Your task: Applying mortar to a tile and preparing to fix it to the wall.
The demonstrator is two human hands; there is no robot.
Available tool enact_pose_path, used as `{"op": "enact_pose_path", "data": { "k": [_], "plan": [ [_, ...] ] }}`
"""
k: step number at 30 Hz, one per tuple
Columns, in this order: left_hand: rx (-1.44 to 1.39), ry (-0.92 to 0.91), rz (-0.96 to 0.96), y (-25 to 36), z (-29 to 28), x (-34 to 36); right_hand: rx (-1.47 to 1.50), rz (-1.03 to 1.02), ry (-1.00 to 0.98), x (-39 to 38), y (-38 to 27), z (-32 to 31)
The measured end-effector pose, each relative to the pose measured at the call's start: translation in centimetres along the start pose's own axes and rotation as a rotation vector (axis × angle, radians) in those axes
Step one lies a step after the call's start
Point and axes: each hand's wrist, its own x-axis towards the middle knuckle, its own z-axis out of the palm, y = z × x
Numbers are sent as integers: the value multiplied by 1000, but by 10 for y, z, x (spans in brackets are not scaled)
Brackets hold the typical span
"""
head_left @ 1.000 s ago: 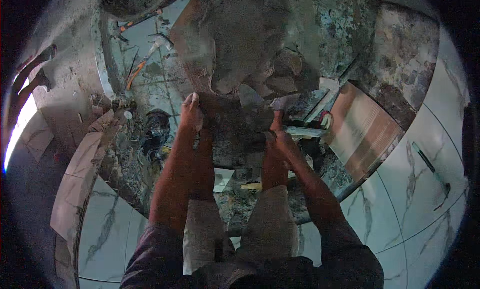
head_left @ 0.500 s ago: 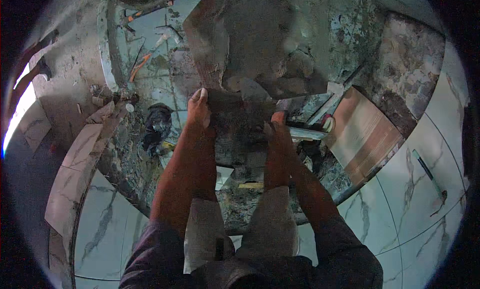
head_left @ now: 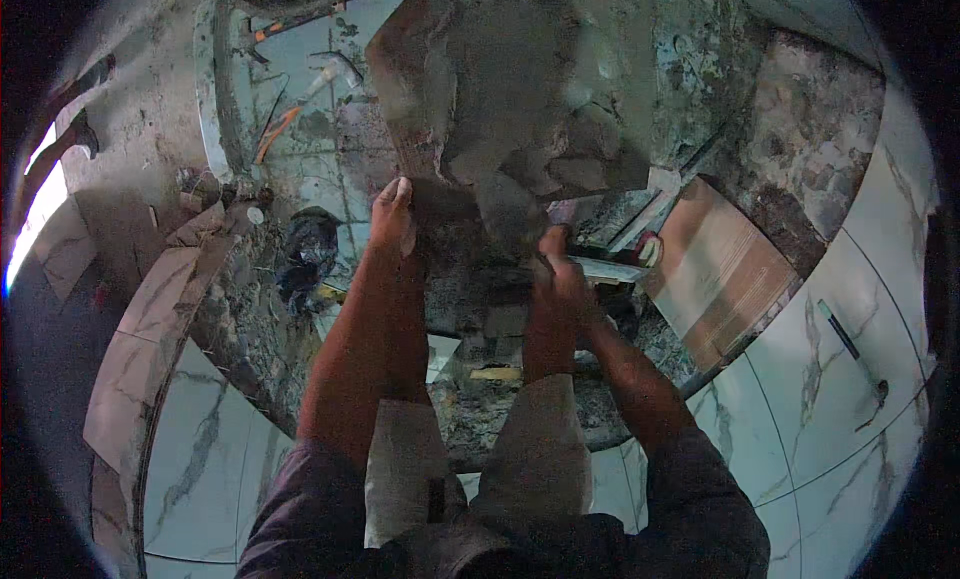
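Observation:
At the lower left edge of a large grey-brown tile (head_left: 400,54) coated with wet mortar (head_left: 510,79), my left hand (head_left: 392,217) is closed, its thumb on the edge. My right hand (head_left: 558,269) grips a trowel, whose grey, mortar-smeared blade (head_left: 505,211) lies over the tile's near edge; the handle is mostly hidden in my fingers. The near side of the tile is dark and hard to make out between my forearms. A metal straightedge (head_left: 645,211) and a pale bar (head_left: 610,271) lie just right of my right hand.
Orange-handled hammers (head_left: 290,119) lie at upper left, a dark bag (head_left: 308,254) below. At right are a tan striped board (head_left: 720,269), a green tool (head_left: 850,334) and marbled tiles (head_left: 820,419). A stack of tile strips (head_left: 130,389) is at left; dark limb-like shapes (head_left: 70,134) show at the far left rim.
The trowel blade has shifted slightly down and back over the tile's near edge, with small motions of my right hand. My left hand stays on the edge; the whole view has shifted a little.

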Motion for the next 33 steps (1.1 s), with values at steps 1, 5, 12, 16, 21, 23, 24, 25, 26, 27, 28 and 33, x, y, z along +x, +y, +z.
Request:
{"op": "enact_pose_path", "data": {
  "k": [1,5,12,16,21,23,24,25,26,27,28,33],
  "plan": [
    [-19,44,-135,5,2,3,0,-2,3,10,-4,3],
    [-170,-41,-96,5,5,-1,-271,127,22,21,-19,6],
    [-26,26,-140,10,7,-4,-292,167,-68,3,-42,-8],
    [162,61,-81,0,-5,2,-267,84,119,3,31,34],
    [-61,-45,-132,-5,9,8,-1701,-678,390,22,114,54],
    [-58,-74,-110,-8,-1,10,-1536,-664,415,12,120,61],
    [20,-17,-125,-11,-6,12,-1384,-646,441,3,124,61],
    [98,42,-134,-13,-12,16,-1232,-630,469,-4,126,61],
    [88,17,-134,-17,-9,17,-1100,-599,497,-13,132,51],
    [5,-22,-134,-21,-7,14,-970,-567,527,-24,138,40],
    [-65,-49,-130,-19,-12,11,-976,-558,541,-35,133,34],
    [-76,-97,-203,0,12,0,-569,-165,295,-62,98,-27]
  ]
}}
